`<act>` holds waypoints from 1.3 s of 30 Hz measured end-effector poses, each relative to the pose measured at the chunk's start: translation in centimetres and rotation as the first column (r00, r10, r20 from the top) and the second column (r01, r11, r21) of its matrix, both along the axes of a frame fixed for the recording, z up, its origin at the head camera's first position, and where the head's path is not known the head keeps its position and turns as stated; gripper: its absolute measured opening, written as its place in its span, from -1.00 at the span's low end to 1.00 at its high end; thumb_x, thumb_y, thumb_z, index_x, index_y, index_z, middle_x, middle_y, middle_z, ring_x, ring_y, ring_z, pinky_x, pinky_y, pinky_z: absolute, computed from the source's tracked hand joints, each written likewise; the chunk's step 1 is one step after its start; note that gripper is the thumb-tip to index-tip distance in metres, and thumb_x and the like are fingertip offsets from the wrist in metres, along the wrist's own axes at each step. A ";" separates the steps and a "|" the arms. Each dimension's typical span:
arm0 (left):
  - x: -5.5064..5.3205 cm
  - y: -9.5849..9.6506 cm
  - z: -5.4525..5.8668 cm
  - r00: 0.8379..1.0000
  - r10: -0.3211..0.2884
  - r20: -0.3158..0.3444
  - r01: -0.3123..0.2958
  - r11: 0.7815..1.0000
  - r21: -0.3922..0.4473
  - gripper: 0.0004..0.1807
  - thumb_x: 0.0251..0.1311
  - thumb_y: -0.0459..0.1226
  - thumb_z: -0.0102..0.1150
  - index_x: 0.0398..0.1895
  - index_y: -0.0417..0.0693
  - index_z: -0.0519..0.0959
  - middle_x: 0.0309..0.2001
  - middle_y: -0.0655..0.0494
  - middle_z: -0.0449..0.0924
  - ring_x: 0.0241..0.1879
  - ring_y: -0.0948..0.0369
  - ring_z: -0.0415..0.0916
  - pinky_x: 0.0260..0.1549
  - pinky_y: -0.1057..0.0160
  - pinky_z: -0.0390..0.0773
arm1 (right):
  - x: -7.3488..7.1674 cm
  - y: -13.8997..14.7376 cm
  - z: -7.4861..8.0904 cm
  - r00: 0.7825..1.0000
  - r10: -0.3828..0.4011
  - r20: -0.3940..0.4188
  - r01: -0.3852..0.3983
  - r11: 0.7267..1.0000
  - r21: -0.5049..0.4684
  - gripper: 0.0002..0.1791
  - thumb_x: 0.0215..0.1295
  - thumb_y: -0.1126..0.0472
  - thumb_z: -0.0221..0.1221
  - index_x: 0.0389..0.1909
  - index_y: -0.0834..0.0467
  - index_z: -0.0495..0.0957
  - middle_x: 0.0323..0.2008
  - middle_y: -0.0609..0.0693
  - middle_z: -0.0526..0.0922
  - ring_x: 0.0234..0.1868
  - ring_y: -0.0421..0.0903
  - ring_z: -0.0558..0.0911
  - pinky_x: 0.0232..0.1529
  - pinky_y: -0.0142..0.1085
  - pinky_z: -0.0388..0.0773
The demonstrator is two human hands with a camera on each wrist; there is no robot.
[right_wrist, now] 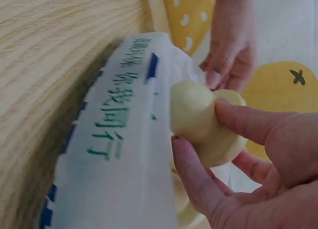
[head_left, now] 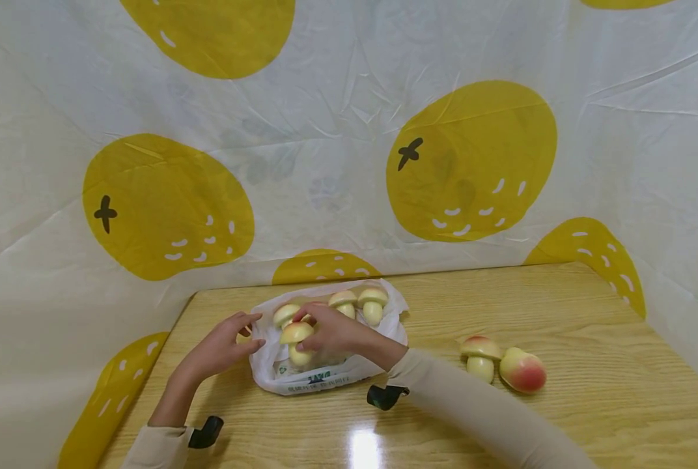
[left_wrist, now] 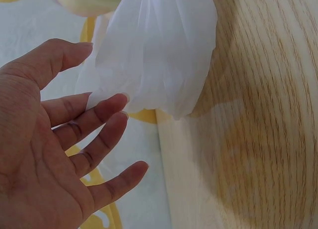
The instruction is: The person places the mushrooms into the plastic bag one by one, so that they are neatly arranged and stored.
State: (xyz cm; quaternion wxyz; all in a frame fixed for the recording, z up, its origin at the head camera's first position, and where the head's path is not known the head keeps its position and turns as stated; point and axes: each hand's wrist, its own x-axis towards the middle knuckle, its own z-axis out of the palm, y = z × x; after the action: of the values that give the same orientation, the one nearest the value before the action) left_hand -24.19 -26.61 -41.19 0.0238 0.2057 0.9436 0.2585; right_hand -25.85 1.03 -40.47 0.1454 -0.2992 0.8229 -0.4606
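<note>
A white plastic bag (head_left: 340, 381) with printed lettering lies on the table, its mouth spread wide. Inside it are several toy mushrooms, including one at the back right (head_left: 373, 306) and one beside it (head_left: 343, 301). My right hand (head_left: 334, 332) pinches a pale yellow mushroom (right_wrist: 194, 112) between thumb and fingers, over the bag's left half. At the bag's left rim is my left hand (head_left: 226, 345), its fingers loosely bent and spread; in the left wrist view its fingertips (left_wrist: 119, 101) overlap the thin white plastic. The right hand hides part of the bag's contents.
To the right of the bag, another toy mushroom (head_left: 480, 358) stands on the wooden table (head_left: 607, 391), beside a yellow and red toy fruit (head_left: 523, 370). A white curtain (head_left: 325, 163) printed with yellow fruits hangs behind the table's far edge.
</note>
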 end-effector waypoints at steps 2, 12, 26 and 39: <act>0.0 0.0 0.0 1.000 -0.002 0.002 0.002 1.000 0.001 -0.36 0.34 -0.13 0.29 0.36 -0.33 0.44 0.09 -0.08 0.58 0.01 -0.03 0.54 -0.01 -0.14 0.56 | 0.1 -0.4 -0.3 0.998 -0.013 -0.069 0.017 0.998 0.055 -0.54 0.16 0.26 0.47 0.06 0.16 0.55 0.02 0.03 0.60 0.01 -0.08 0.56 0.02 -0.28 0.49; 0.2 -0.1 0.0 1.000 -0.010 -0.015 0.011 1.000 0.009 -0.37 0.35 -0.12 0.28 0.34 -0.35 0.45 0.09 -0.10 0.58 -0.02 -0.01 0.54 -0.03 -0.13 0.57 | 1.1 -2.1 -1.0 0.962 -0.029 -0.271 0.107 0.954 0.280 -0.48 0.18 0.06 0.47 0.13 0.08 0.53 -0.18 -0.08 0.63 -0.18 -0.19 0.50 -0.19 -0.36 0.45; 0.6 0.0 0.4 1.000 -0.019 -0.018 0.019 1.000 0.004 -0.39 0.36 -0.16 0.28 0.33 -0.38 0.45 0.07 -0.11 0.58 -0.02 -0.04 0.55 -0.04 -0.12 0.56 | 1.9 -2.9 -2.0 0.922 -0.037 -0.386 0.171 0.933 0.318 -0.45 0.33 0.00 0.35 0.25 0.14 0.50 0.07 0.07 0.60 0.02 -0.10 0.59 -0.04 -0.29 0.55; 0.5 0.1 0.1 1.000 -0.010 -0.013 0.010 1.000 0.000 -0.37 0.36 -0.12 0.28 0.35 -0.34 0.45 0.06 -0.08 0.58 -0.01 -0.01 0.55 -0.07 -0.08 0.59 | 1.5 -2.0 -1.5 0.906 0.041 -0.420 0.132 0.918 0.374 -0.46 0.30 0.01 0.37 0.26 0.05 0.55 0.07 -0.06 0.67 0.06 -0.13 0.61 -0.04 -0.28 0.54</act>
State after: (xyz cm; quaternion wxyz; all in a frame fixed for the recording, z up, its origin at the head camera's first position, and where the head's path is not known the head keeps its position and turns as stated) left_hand -23.71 -26.47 -41.12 0.0192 0.2122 0.9426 0.2570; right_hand -24.33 -0.93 -41.99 0.0111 -0.3361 0.9171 -0.2139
